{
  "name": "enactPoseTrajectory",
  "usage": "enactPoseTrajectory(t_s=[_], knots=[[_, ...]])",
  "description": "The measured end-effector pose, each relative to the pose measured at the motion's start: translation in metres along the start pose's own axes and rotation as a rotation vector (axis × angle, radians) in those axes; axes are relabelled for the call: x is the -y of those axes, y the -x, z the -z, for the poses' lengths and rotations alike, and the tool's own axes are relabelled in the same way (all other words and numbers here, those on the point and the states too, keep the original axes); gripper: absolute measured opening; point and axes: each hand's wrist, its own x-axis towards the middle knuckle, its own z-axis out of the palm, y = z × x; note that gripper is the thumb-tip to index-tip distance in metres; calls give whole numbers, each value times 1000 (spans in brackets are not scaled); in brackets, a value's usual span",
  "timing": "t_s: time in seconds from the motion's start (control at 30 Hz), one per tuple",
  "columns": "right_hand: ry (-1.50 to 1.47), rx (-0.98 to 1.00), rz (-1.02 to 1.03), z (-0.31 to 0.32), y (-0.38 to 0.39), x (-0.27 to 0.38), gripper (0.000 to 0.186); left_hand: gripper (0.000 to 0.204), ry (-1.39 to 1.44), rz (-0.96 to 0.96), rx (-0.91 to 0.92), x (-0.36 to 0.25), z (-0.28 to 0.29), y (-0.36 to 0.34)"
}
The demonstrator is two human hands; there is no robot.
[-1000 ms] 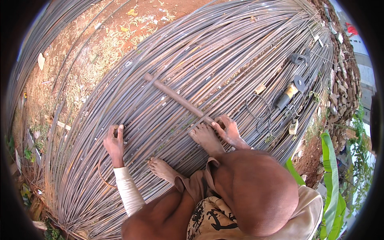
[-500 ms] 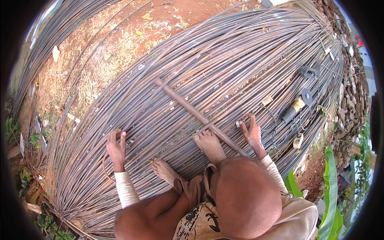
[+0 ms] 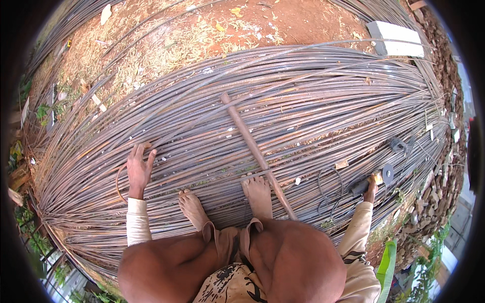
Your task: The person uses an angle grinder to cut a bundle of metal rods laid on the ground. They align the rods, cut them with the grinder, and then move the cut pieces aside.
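Note:
My right hand (image 3: 372,188) reaches out to the right and grips an angle grinder (image 3: 374,179) by its yellow part, just behind the dark disc (image 3: 388,173). The grinder's black body (image 3: 359,188) points left, toward my feet. On the left, my left hand (image 3: 139,169) rests over thin steel rods (image 3: 202,151), thumb apart from slightly bent fingers, with nothing seen in it. Beside that wrist is a thin brown curved strip (image 3: 119,184). A rusty pipe (image 3: 252,146) lies across the rods in front of my bare feet.
The rods bunch together at the far right and lower left. Black cable (image 3: 323,194) loops left of the grinder; more cable (image 3: 399,145) lies beyond it. A small white piece (image 3: 297,181) sits on the rods. At the back right stands a white block (image 3: 396,39); rubble (image 3: 429,194) lines the right.
My right hand has left the spot near the pipe and the small white piece, moving right to take hold of the grinder. My left hand stays over the rods. The view has turned.

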Motion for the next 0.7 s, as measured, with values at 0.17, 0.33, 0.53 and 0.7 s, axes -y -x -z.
enactPoseTrajectory(t_s=[0.17, 0.33, 0.53, 0.7], knots=[[-111, 139, 19, 8, -4, 10, 63, 28, -19, 21, -22, 11, 9, 3], [-644, 447, -10, 49, -4, 13, 61, 28, -12, -87, -137, 0, 20, -5], [-1203, 973, 96, 124, 123, 112, 61, 23, 330, -78, -65, -59, 23, 8], [-1289, 1209, 416, 133, 248, 166, 61, 24, 800, -343, 236, -161, -19, 6]])
